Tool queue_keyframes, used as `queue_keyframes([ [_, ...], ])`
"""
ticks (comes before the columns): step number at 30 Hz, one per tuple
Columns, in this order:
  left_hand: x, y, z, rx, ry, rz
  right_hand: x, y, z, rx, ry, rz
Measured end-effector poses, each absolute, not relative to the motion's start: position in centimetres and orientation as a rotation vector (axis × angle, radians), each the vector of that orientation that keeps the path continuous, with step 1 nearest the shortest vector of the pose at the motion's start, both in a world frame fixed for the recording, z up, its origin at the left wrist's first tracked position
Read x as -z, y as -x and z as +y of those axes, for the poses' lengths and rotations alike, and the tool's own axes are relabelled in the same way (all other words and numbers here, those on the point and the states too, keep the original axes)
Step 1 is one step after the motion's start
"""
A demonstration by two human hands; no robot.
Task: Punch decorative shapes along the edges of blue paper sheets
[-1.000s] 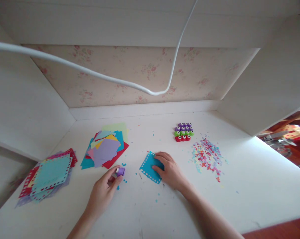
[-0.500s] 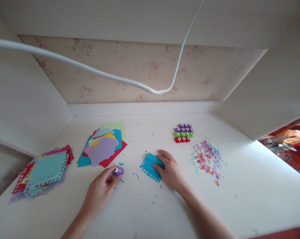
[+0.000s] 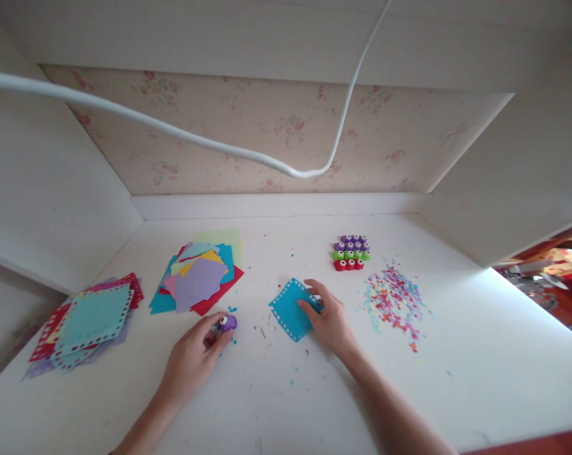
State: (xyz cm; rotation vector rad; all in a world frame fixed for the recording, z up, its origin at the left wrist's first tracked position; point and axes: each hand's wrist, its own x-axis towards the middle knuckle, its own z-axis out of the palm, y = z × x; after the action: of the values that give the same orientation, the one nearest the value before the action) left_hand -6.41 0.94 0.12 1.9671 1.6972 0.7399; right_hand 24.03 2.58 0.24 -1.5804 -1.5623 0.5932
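Between the thumb and fingers of my left hand [image 3: 189, 357] is a small purple hole punch [image 3: 228, 323] with a white and black eye on it, low over the table. My right hand [image 3: 334, 323] has its thumb and fingers at the right corner of a blue paper sheet [image 3: 289, 311]. Small holes run along the edges of this sheet, which lies on the white table, apart from the punch. A few tiny blue paper bits [image 3: 232, 309] are scattered around the punch.
Loose coloured paper [image 3: 200, 281] is piled at the left. Farther left lies a stack of hole-edged sheets [image 3: 96, 319]. Several small punches [image 3: 351, 255] stand in rows at the back right, near a heap of confetti [image 3: 394, 297]. A white cable [image 3: 248, 153] hangs in front.
My right hand has turned the blue sheet, so a corner now points away from me and more of its punched edges show. My left hand keeps the purple punch almost in place.
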Motion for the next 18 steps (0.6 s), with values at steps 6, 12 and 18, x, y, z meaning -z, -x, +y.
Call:
queue_keyframes([
  [6, 0.0, 6.3, 1.1, -0.698, -1.952, 1.734, -0.6, -23.9, 2.7, -0.619, 1.455, -1.565],
  [12, 0.3, 6.4, 1.3, -0.709, -1.995, 1.721, 0.3, -24.2, 3.4, -0.708, 1.454, -1.457],
  [18, 0.9, 6.7, 1.4, -0.837, -2.112, 1.644, 1.0, -24.6, 3.9, -0.883, 1.415, -1.305],
])
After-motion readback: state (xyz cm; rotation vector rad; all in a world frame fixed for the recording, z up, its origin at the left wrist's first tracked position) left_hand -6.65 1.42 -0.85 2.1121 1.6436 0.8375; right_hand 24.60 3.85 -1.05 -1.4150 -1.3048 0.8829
